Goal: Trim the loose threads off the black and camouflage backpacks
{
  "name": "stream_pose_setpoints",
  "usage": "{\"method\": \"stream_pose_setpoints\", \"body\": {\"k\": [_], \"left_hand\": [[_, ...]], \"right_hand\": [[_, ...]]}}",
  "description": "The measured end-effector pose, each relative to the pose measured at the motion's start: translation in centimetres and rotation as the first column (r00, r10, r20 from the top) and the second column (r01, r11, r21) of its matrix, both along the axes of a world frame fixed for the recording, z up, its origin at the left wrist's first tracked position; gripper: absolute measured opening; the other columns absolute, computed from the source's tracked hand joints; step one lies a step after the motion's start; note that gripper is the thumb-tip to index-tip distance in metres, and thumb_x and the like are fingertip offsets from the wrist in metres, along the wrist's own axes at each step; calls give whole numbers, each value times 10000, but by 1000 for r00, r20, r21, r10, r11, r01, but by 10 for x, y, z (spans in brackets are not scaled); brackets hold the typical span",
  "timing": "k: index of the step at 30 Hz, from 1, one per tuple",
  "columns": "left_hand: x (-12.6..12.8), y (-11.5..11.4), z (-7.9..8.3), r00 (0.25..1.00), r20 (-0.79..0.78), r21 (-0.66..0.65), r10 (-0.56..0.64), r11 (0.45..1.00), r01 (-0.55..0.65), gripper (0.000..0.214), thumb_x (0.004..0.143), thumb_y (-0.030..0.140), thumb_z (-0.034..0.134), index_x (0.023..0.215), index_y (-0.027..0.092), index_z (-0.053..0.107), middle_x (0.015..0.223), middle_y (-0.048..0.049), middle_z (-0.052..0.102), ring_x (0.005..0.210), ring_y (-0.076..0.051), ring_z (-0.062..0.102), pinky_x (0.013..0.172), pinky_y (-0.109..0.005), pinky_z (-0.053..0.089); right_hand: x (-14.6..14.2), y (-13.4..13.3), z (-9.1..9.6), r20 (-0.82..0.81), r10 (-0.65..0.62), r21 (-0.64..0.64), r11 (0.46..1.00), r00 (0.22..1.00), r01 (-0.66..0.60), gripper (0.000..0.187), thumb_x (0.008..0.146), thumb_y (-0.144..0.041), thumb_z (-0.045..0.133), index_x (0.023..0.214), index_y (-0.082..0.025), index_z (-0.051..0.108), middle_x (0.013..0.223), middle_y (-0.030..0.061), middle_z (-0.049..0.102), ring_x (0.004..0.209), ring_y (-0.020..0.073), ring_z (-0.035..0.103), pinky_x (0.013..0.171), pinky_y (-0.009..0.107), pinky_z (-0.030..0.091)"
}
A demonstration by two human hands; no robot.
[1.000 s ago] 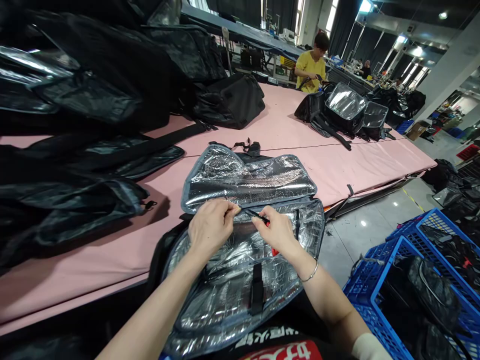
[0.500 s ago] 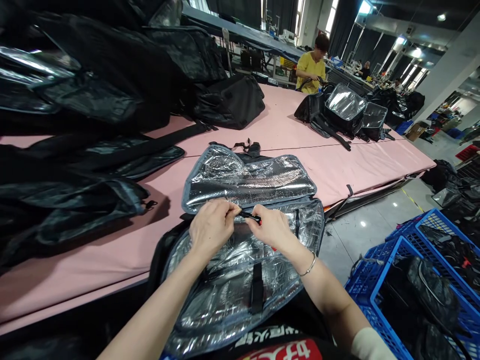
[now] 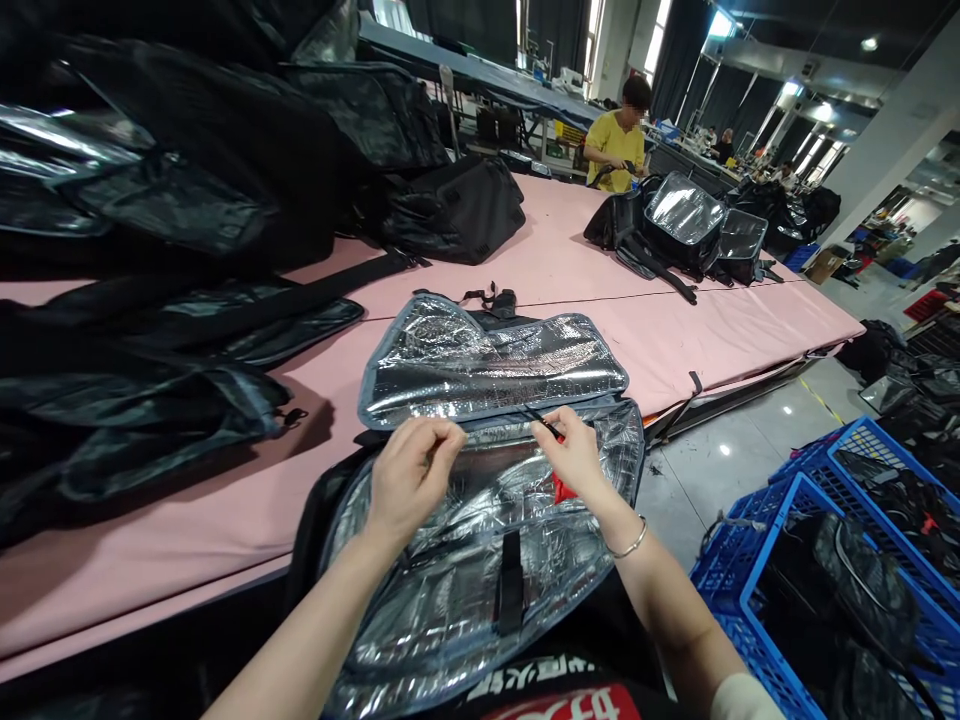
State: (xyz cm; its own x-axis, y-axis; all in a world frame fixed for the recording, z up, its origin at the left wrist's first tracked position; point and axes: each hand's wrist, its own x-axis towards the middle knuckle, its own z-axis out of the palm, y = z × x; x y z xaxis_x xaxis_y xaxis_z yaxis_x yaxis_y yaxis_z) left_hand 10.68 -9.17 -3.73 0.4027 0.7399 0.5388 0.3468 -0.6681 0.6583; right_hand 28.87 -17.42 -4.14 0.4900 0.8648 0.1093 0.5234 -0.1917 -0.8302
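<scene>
An opened black bag point(image 3: 469, 580) lies in front of me, its silver foil lining showing. Its foil-lined flap point(image 3: 495, 365) is folded back onto the pink table, and a black strap point(image 3: 511, 580) crosses the lining. My right hand point(image 3: 574, 450) grips small dark thread snips point(image 3: 546, 424), the thin tip pointing up and left. Red cloth point(image 3: 562, 487) hangs below that palm. Over the left side of the lining, my left hand point(image 3: 416, 475) is closed with fingertips pinched together; anything between them is hidden or too small to make out.
Dark bags point(image 3: 187, 170) are heaped on the left of the pink table point(image 3: 555, 230). More foil-lined bags point(image 3: 682, 220) sit farther back, near a person in yellow point(image 3: 619, 140). Blue crates point(image 3: 772, 530) holding black items stand on the floor at right.
My hands have moved apart. The left has drawn slightly back from the dark snips, while the right has shifted right with them. More of the red cloth now shows.
</scene>
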Motion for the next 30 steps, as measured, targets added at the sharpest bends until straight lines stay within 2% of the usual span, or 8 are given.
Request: {"method": "stream_pose_setpoints", "body": {"k": [4,7,9,14,19,25,27,30], "left_hand": [[4,-18,-12,995,79,-311,-67,946,88,419,848,470,401,524,221,494,604,-14,532,635,-174,526,682,-312,437],[16,-24,-24,994,81,-420,67,907,-27,345,838,490,428,786,208,620,769,-29,624,696,-182,589,688,-310,472],[26,-25,-31,985,89,-492,150,866,-88,370,819,510,459,949,203,620,855,-41,659,722,-188,625,708,-317,494],[57,-22,-39,973,111,-642,203,762,-86,431,744,560,540,913,181,655,732,-49,693,680,-213,663,660,-316,523],[82,-21,-47,971,158,-685,180,728,-24,447,687,589,573,790,161,652,698,-63,688,591,-189,624,567,-285,491],[76,-21,-48,987,143,-646,76,763,35,328,672,527,583,639,201,589,571,8,615,515,-144,539,541,-251,422],[72,-20,-47,991,128,-645,47,763,47,330,682,530,566,631,204,577,566,11,614,498,-142,535,537,-252,419],[70,-19,-48,994,102,-640,26,767,45,333,699,537,548,633,210,554,551,19,605,481,-141,531,532,-251,415]], "right_hand": [[11,0,-2,-14,-11,43,999,1000,12,297,863,-470,466,954,-211,581,747,-20,633,668,147,580,662,242,426],[18,8,0,93,10,-23,1000,996,-8,271,825,-418,576,1028,-239,580,906,-4,680,828,169,629,749,254,443],[20,16,1,186,18,-119,993,982,5,236,811,-384,620,1009,-257,607,959,6,690,908,188,634,783,265,443],[25,30,4,243,32,-181,983,969,13,163,822,-377,622,917,-248,654,942,27,704,920,208,639,781,274,445],[28,28,8,229,64,-159,987,971,-28,156,834,-356,601,899,-225,657,943,29,705,890,194,638,780,268,446],[41,8,18,150,139,-98,987,979,-125,279,842,-439,559,1015,-224,595,1024,21,676,952,177,624,791,260,445],[46,1,24,133,191,-126,977,973,-174,264,839,-457,540,959,-227,594,936,9,671,921,185,622,772,273,443],[51,-3,33,155,244,-252,947,957,-200,214,795,-438,585,788,-224,599,792,-12,642,818,178,605,743,270,428]]}}
